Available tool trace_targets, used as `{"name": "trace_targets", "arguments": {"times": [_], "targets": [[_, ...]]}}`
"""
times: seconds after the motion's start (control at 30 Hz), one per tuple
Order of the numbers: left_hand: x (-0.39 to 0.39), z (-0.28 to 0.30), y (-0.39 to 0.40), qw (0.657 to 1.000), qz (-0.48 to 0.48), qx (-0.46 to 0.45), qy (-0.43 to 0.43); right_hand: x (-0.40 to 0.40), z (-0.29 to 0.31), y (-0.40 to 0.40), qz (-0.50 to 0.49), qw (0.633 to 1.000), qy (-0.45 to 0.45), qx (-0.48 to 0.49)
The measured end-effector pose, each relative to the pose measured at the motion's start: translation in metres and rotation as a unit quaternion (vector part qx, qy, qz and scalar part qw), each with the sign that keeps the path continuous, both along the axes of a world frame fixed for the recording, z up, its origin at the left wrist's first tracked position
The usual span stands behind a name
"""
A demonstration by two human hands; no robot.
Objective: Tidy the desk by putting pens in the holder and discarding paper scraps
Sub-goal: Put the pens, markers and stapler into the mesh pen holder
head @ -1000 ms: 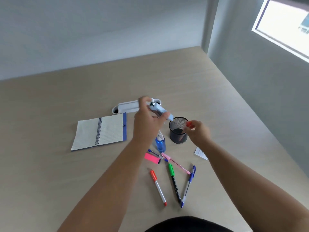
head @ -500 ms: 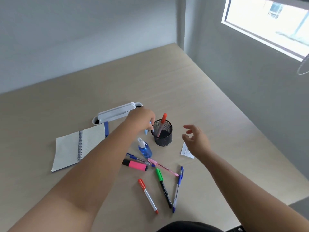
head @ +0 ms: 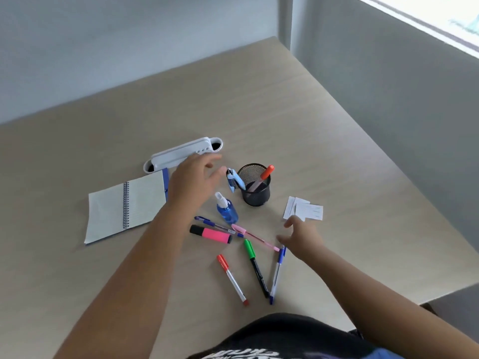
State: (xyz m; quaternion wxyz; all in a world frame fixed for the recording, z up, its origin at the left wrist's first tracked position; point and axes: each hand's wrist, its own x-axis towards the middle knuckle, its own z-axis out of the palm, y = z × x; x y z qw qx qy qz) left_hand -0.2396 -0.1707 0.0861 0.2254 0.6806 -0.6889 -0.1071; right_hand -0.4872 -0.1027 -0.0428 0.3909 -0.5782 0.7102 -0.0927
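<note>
A person's left hand [head: 193,177] hovers over the desk [head: 298,120] with fingers spread and holding nothing, just beside a light-blue stapler [head: 234,180] that leans against the black mesh pen holder [head: 255,185]. The right hand [head: 302,238] is lower and nearer, fingers loosely open and empty, poised above the cap of a blue pen [head: 276,274]. One orange-capped marker [head: 260,177] stands tilted in the holder. Loose on the wood between the forearms lie a pink pen [head: 255,237], a green-capped marker [head: 255,266], a red-capped marker [head: 232,279], a pink highlighter [head: 210,234] and a dark-blue pen [head: 217,226]. White paper scraps [head: 304,209] rest right of the holder, just beyond the right hand. A blue spray bottle [head: 226,208] stands upright near the holder; an open spiral notebook [head: 125,206] and a white desk organiser [head: 181,154] sit to the left, partly behind the left hand.
</note>
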Motion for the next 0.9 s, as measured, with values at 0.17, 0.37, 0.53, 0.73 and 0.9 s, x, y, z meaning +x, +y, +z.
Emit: {"name": "trace_targets", "arguments": {"times": [0.17,0.37,0.53,0.73,0.9], "targets": [[0.016,-0.075,0.092,0.928,0.258,0.085,0.255,0.014,-0.007,0.015,0.042,0.999,-0.001,0.002],[-0.015,-0.139,0.162,0.916,0.243,0.232,0.22,0.019,-0.001,0.016,0.088,0.996,0.014,-0.013],[-0.022,-0.123,0.158,0.921,0.226,0.233,0.215,0.013,0.013,0.019,0.086,0.996,-0.036,0.014],[-0.032,-0.046,0.143,0.893,0.11,0.149,0.411,0.002,0.092,-0.035,-0.042,0.964,-0.218,-0.147],[-0.057,0.014,0.085,0.941,0.048,-0.068,0.328,0.025,0.123,-0.079,-0.115,0.914,-0.254,-0.296]]}}
